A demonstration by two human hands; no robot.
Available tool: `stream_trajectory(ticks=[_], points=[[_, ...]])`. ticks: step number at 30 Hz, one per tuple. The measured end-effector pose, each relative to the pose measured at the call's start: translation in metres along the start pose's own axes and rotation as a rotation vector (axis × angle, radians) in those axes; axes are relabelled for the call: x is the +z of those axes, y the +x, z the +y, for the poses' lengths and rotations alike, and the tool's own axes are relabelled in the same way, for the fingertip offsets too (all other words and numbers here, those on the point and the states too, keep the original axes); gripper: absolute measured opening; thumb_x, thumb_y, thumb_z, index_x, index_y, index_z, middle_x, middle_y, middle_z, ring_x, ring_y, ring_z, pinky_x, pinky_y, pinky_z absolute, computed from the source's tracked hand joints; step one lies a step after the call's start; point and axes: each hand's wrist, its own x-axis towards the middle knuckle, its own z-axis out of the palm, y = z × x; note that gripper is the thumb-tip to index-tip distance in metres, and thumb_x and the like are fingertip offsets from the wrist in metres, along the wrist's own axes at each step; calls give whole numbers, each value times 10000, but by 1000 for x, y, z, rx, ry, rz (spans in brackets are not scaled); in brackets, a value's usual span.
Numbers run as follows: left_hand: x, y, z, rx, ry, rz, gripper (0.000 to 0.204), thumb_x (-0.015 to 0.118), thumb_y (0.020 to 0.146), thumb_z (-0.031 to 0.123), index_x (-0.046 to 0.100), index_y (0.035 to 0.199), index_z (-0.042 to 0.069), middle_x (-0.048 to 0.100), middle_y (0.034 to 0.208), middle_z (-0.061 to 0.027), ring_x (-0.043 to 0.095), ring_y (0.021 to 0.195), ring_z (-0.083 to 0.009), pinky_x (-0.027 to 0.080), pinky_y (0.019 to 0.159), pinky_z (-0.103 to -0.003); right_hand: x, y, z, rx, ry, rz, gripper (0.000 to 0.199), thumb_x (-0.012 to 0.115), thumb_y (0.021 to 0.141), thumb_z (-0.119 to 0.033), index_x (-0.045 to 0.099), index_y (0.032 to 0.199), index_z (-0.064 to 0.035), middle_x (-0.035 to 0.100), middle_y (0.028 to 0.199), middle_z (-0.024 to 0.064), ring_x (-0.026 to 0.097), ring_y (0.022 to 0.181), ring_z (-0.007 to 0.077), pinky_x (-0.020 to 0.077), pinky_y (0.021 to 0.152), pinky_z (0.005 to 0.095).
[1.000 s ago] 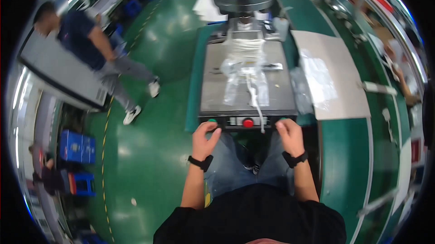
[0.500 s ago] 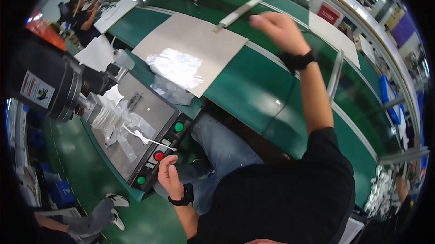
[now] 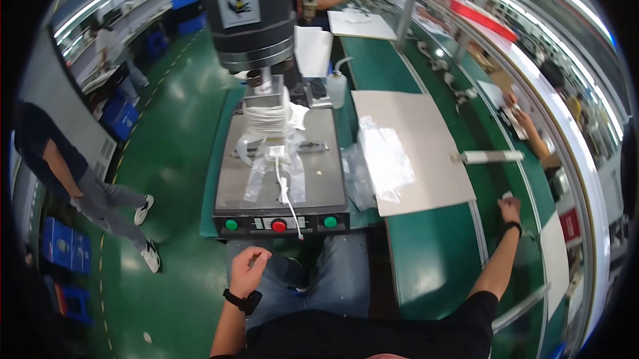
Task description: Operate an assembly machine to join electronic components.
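R hand [image 3: 510, 210] now lowered to green belt [image 3: 491, 178], prev. raised; fingertips at sm. white item [image 3: 507, 194], grip can't tell. L hand [image 3: 247, 272] near jeans [image 3: 346, 276], fingers loosely curled, thumb apart, nothing seen held. Press btns [image 3: 330, 222] thus untouched; white cable coil [image 3: 265, 121] on plate [image 3: 323, 189] under press head [image 3: 271, 22].

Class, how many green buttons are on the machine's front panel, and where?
2: one green button at the left end of the front panel, another at its right end, a red button between them. None seems hidden.
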Motion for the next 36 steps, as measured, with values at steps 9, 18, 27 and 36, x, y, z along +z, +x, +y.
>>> stream_trajectory(ticks=[9,18,27,36], points=[[-8,98,41,59,-268,-177,245,556,1024,166,603,1212,17,650,1188,-78,610,1113,-174,479,968,-332,16,-6,-4,281,210,5,489,804,759,-220,600,1139,9,688,858,161,675,818,328,536,748,432],[21,194,24,-383,-724,-174,325,627,987,275,540,1212,56,588,1263,-148,622,1065,-232,538,855,-385,-213,-104,-286,33,1234,-152,407,542,1042,-343,544,1258,3,692,868,104,494,509,107,403,487,256],[30,210,13,-416,-864,-254,295,571,993,308,589,1150,59,585,824,-5,553,703,-132,410,591,-261,-115,-114,-535,-228,1085,-860,265,545,1017,-232,622,859,-34,558,653,1,474,544,73,340,489,238],[-45,83,18,39,-1181,-326,337,387,1074,256,602,1178,19,375,571,35,440,668,-157,375,685,-284,15,-91,-729,-465,883,-592,257,592,989,-224,642,965,27,652,677,94,620,580,189,490,558,314]])
